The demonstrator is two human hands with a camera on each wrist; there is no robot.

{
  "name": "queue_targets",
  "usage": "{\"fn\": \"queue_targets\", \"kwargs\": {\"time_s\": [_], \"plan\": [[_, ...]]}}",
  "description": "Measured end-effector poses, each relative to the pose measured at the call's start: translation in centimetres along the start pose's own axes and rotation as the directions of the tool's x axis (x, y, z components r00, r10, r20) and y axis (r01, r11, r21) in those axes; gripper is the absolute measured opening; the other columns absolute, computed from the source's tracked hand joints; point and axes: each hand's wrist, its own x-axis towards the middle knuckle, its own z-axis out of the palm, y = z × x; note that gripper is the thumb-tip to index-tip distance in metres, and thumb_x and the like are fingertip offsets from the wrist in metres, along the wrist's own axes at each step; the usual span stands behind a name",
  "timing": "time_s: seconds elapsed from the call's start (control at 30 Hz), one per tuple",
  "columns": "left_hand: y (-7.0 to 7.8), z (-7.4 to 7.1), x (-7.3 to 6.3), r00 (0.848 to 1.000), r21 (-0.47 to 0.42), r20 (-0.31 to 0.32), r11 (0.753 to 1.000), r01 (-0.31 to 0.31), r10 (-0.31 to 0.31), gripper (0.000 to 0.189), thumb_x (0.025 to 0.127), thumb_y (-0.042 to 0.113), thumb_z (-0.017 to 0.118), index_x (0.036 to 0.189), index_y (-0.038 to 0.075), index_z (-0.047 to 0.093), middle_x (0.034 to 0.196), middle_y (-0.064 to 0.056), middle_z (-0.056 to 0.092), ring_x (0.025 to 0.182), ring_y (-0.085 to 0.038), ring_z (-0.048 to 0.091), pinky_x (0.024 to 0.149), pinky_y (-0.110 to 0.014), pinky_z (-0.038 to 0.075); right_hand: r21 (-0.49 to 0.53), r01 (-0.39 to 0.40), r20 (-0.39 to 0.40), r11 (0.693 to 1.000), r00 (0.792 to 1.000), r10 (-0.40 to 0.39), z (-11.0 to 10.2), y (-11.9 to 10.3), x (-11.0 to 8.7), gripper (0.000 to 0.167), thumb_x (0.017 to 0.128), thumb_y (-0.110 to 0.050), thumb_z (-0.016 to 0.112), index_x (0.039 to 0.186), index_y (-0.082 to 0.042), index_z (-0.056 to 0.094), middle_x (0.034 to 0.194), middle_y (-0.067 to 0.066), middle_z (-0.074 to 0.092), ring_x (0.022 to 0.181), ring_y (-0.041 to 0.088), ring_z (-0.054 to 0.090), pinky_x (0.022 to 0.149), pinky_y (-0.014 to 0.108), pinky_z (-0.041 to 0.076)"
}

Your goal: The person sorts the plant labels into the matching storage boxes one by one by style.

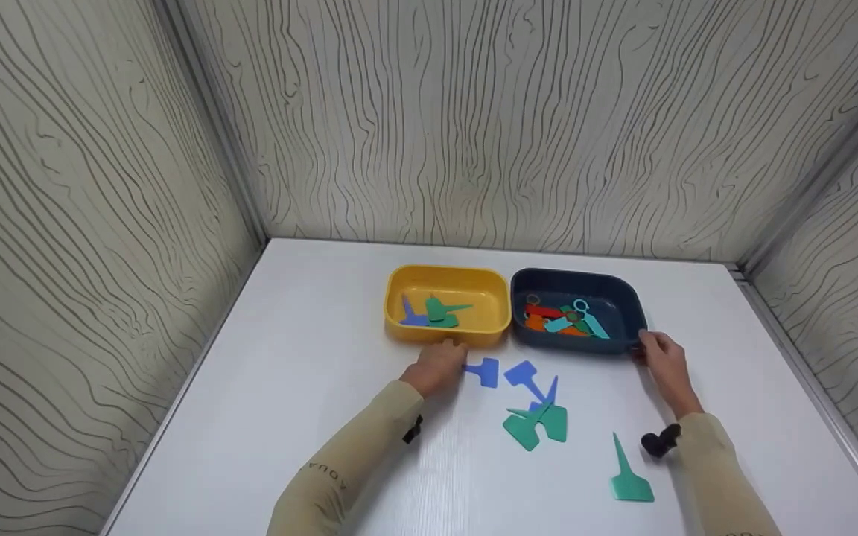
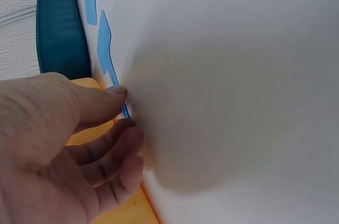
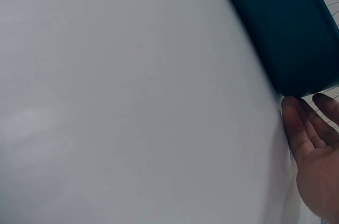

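My left hand (image 1: 440, 365) is at the front of the yellow tray (image 1: 450, 337). Its thumb and fingertips pinch the thin stem of a blue T-shaped plant label (image 2: 104, 44), which lies along the white table. At the dark blue tray (image 1: 615, 344), my right hand (image 1: 669, 368) touches the front right corner with fairly straight fingers (image 3: 296, 128), thumb held apart from them. Another blue label (image 1: 522, 374) lies to the right of the pinched one. Green labels (image 1: 524, 432) overlap a further blue one in a loose pile in front of the trays.
A lone green label (image 1: 631, 487) lies near my right forearm. Inside the yellow tray are blue and green labels (image 1: 436, 309). The dark tray holds red, orange, green and light blue tags (image 1: 594, 326), some with ring ends. Patterned walls (image 1: 474, 134) bound the table.
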Motion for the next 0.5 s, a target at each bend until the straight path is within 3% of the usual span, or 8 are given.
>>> {"fn": "queue_targets", "kwargs": {"time_s": [0.1,0.13,0.3,0.5], "plan": [[0.12,-0.03,0.03,0.995,0.201,-0.006,0.975,-0.099,0.102,0.023,0.104,0.021,0.042,0.117,0.011,0.058,0.113,-0.009,0.056,0.099,-0.023,0.051,0.095,-0.042,0.045,0.021,0.007,-0.007,1.000,1.000,-0.007,0.04,-0.04,0.07,0.061,0.102,-0.047,0.041,0.134,0.004,0.051,0.105,0.009,0.064,0.084,0.001,0.060,0.075,0.016,0.050],[0.15,-0.04,0.04,0.994,0.221,-0.006,0.969,-0.108,0.112,0.024,0.104,0.020,0.042,0.119,0.010,0.058,0.116,-0.010,0.057,0.100,-0.024,0.051,0.096,-0.042,0.045,0.018,0.009,-0.006,1.000,1.000,-0.009,0.04,-0.04,0.07,0.062,0.102,-0.047,0.041,0.134,0.004,0.050,0.106,0.010,0.064,0.084,0.001,0.060,0.075,0.016,0.051],[0.18,0.02,0.19,0.992,0.260,0.003,0.958,-0.123,0.127,0.026,0.104,0.017,0.041,0.122,0.009,0.059,0.122,-0.012,0.056,0.106,-0.024,0.051,0.100,-0.042,0.045,0.000,0.011,0.000,1.000,1.000,-0.011,0.07,-0.03,0.05,0.063,0.102,-0.048,0.039,0.135,0.005,0.050,0.112,0.016,0.063,0.085,0.001,0.061,0.075,0.016,0.050],[0.18,0.00,0.48,0.995,0.245,0.028,0.964,-0.100,0.096,0.019,0.103,0.020,0.047,0.112,0.010,0.060,0.102,-0.005,0.057,0.091,-0.020,0.050,0.090,-0.037,0.046,-0.007,0.005,0.001,1.000,1.000,-0.005,0.14,0.01,0.04,0.064,0.102,-0.050,0.039,0.133,0.004,0.050,0.109,0.012,0.063,0.085,0.001,0.061,0.075,0.016,0.050]]}}
